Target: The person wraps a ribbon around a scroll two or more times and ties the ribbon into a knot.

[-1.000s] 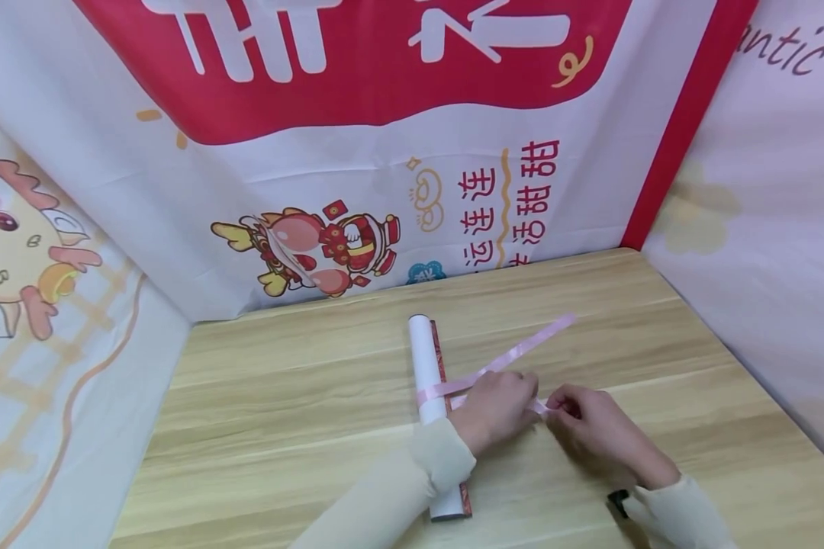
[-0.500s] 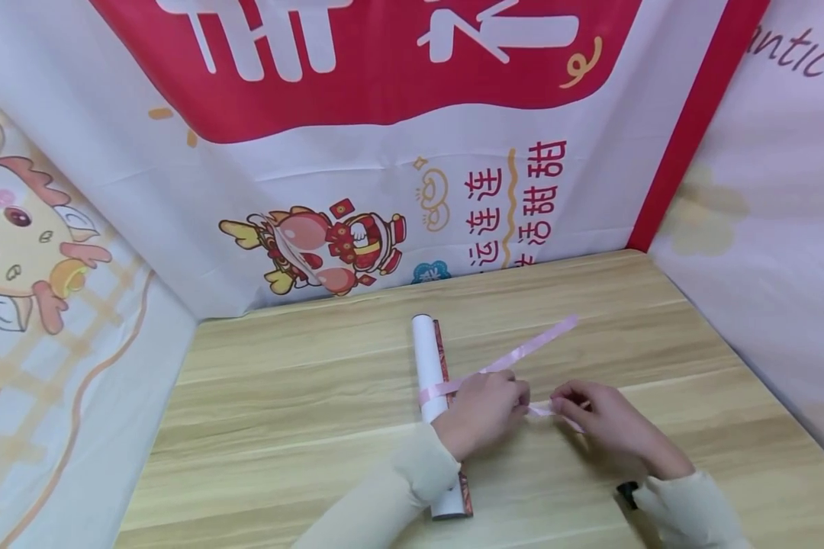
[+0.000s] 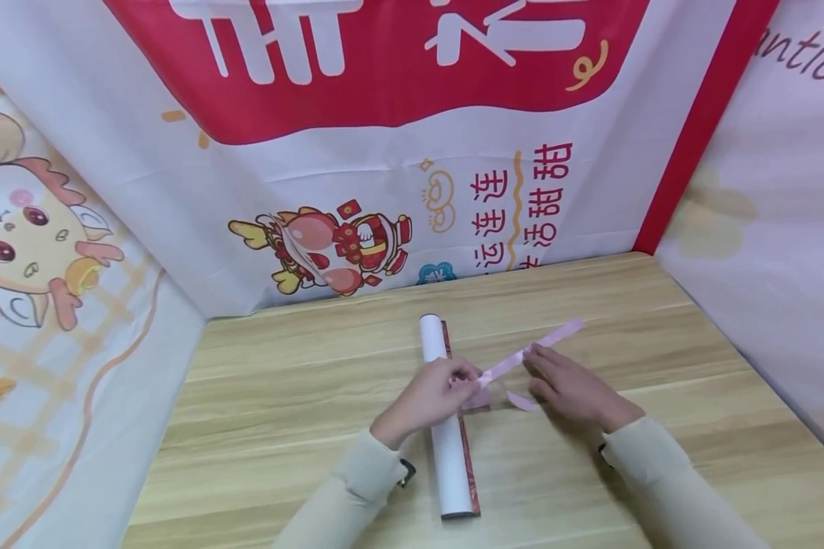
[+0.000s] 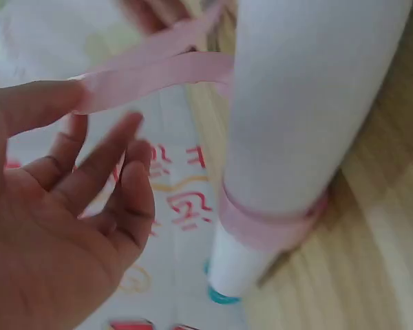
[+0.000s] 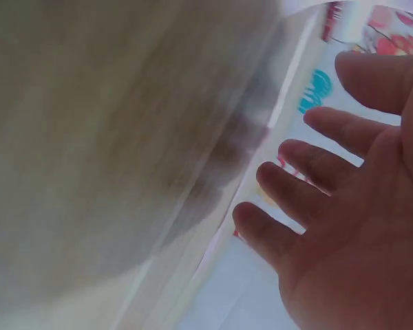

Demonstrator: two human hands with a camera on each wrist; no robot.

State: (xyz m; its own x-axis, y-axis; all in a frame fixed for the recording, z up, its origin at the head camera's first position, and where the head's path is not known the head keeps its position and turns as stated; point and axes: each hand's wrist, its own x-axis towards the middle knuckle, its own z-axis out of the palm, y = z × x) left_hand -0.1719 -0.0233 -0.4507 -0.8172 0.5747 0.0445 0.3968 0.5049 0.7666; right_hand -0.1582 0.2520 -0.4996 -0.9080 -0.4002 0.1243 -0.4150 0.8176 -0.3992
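Note:
A rolled white scroll (image 3: 451, 457) with a red patterned edge lies lengthwise on the wooden table. Pink ribbon (image 3: 556, 333) loops round it; the band (image 4: 268, 228) shows on the roll in the left wrist view. My left hand (image 3: 426, 398) is over the roll, pinching the ribbon between thumb and forefinger, while its other fingers curl loosely. To the right, my right hand (image 3: 577, 387) has its fingers extended, fingertips right at the ribbon's long tail. The right wrist view shows that hand (image 5: 358, 179) with fingers apart and nothing gripped. Another ribbon end (image 3: 520, 401) hangs between the hands.
The wooden table (image 3: 302, 427) meets a printed white and red cloth (image 3: 357, 183) at the back. More printed cloth hangs on the left (image 3: 75, 305) and right (image 3: 762, 229). Dark bands show at both cuffs.
My left hand has shifted back onto the roll, turned over, and now pinches the ribbon there. My right hand has let go of the shorter ribbon end and moved up towards the long tail.

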